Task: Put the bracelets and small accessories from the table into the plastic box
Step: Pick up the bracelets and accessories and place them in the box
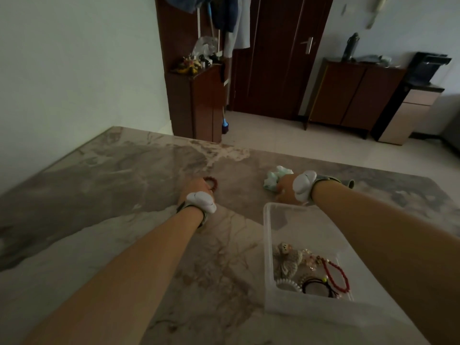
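The clear rectangular plastic box [268,257] is sitting on the marbled stone worktop [99,185], holding beaded bracelets and hair ties. Beyond it, the right hand [286,190] is closing its fingers on a mint-green fabric scrunchie [273,179]; the left hand [196,189] is pinching a dark red beaded bracelet [211,181].

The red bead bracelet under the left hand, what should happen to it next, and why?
Probably lift it and carry it to the plastic box. The left hand is already closing on the red bead bracelet, which lies on the table, and the box sits open nearby with other accessories inside.
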`<state>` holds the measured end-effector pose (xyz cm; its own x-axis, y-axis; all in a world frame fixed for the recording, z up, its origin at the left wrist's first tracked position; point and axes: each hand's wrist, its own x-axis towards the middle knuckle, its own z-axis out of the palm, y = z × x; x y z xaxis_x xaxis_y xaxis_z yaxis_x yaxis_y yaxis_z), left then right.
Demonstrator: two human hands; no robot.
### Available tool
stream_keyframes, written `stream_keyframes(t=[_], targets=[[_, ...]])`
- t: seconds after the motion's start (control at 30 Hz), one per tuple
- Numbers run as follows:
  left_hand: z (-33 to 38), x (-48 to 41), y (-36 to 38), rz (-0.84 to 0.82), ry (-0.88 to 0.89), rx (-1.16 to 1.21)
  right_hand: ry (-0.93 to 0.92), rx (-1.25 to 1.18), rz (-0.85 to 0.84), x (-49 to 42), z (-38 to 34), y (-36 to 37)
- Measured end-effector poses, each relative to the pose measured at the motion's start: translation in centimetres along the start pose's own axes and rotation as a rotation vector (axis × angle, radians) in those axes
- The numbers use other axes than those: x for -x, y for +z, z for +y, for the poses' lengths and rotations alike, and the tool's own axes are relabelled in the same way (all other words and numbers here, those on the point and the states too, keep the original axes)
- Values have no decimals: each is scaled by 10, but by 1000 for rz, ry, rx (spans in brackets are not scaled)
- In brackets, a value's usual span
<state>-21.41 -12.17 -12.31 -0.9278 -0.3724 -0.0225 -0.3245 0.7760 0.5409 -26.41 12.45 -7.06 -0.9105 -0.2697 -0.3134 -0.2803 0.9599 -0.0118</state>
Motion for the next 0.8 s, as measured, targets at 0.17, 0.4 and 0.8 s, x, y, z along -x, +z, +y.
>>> stream_keyframes(t=[0.17, 0.4, 0.8], targets=[[10, 12, -10, -16, 13, 39, -17, -36, 91, 13, -5, -17], [43, 42, -47, 61, 22, 186, -24, 3, 261, 58, -11, -48], [113, 131, -102, 120, 333, 354, -66, 84, 408, 172, -9, -104]])
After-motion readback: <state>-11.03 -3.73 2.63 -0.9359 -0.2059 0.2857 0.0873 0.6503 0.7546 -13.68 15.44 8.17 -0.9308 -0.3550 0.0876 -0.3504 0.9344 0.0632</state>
